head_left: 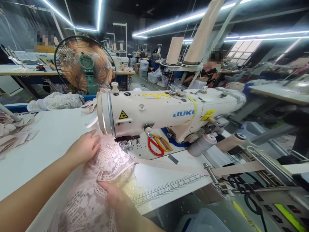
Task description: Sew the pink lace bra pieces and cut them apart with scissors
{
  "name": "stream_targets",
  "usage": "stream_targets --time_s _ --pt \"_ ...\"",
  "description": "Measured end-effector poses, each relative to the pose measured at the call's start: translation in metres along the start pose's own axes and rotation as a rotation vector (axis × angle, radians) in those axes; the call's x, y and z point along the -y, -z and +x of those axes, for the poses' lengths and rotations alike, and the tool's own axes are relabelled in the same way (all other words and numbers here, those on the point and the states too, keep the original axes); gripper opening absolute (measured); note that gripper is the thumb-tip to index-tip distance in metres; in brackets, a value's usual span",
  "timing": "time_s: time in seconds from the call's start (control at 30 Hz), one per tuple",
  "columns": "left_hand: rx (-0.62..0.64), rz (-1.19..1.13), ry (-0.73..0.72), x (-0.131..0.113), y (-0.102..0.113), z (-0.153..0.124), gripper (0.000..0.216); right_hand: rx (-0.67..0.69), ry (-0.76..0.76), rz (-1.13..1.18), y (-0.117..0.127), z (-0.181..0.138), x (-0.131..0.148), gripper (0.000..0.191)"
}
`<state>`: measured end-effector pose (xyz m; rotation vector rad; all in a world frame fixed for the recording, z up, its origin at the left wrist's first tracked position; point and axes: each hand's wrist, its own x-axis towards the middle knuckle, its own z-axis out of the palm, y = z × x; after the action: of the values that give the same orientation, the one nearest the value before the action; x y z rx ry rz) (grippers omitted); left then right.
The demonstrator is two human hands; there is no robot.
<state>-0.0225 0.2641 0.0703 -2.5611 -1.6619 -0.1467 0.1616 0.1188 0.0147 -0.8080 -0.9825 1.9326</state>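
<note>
A pale pink lace bra [108, 161] lies on the white table, one cup up against the needle area of a white JUKI sewing machine [154, 109]. My left hand [85, 145] is closed on the far left edge of that cup, fingers bent over the fabric just below the machine head. Nearer to me, my right hand [116, 196] pinches the lace between the two cups; some of its fingers are hidden under the cloth. A pale elastic band [169, 166] runs from the needle area to a metal guide on the right.
Red-handled and orange-handled snips [156, 145] lie on the machine bed, beside a grey thread cone [202, 145]. A ruler tape [169, 190] follows the table's front edge. Fabric pieces [14, 132] are piled at left. Behind stand a fan [85, 64] and a seated person [211, 69].
</note>
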Motion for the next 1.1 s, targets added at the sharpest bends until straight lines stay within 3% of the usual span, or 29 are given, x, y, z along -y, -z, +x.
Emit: stream_targets --time_s 0.07,0.2,0.3,0.37,0.47,0.57,0.7,0.8,1.1 --pt "-0.005 -0.08 -0.032 -0.024 -0.001 -0.02 0.043 0.045 0.023 -0.011 -0.005 -0.003 0.004 0.068" --pt "-0.045 -0.277 -0.274 -0.059 -0.022 -0.058 0.041 0.137 0.053 -0.226 -0.004 -0.016 0.016 0.058" --pt "-0.062 -0.238 -0.392 -0.046 -0.037 -0.071 0.036 0.219 0.124 -0.648 0.013 -0.029 0.033 0.036" --pt "-0.063 -0.223 -0.429 -0.027 -0.038 -0.074 0.039 0.159 0.27 -0.974 0.03 -0.03 0.045 0.025" --pt "-0.038 -0.182 -0.463 -0.011 -0.029 -0.073 0.046 -0.024 0.483 -1.362 0.055 -0.017 0.059 0.03" --pt "-0.012 -0.121 -0.484 -0.026 -0.017 -0.071 0.042 -0.023 0.529 -1.625 0.07 0.0 0.063 0.03" --pt "-0.011 -0.159 -0.481 -0.071 -0.011 -0.07 0.035 -0.004 0.549 -1.731 0.075 0.004 0.06 0.007" --pt "-0.054 -0.148 -0.437 -0.093 -0.014 -0.073 0.034 0.009 0.609 -1.699 0.078 -0.003 0.058 0.011" --pt "-0.166 -0.211 -0.614 -0.076 -0.028 -0.07 0.035 0.047 0.688 -1.65 0.088 -0.01 0.053 0.012"
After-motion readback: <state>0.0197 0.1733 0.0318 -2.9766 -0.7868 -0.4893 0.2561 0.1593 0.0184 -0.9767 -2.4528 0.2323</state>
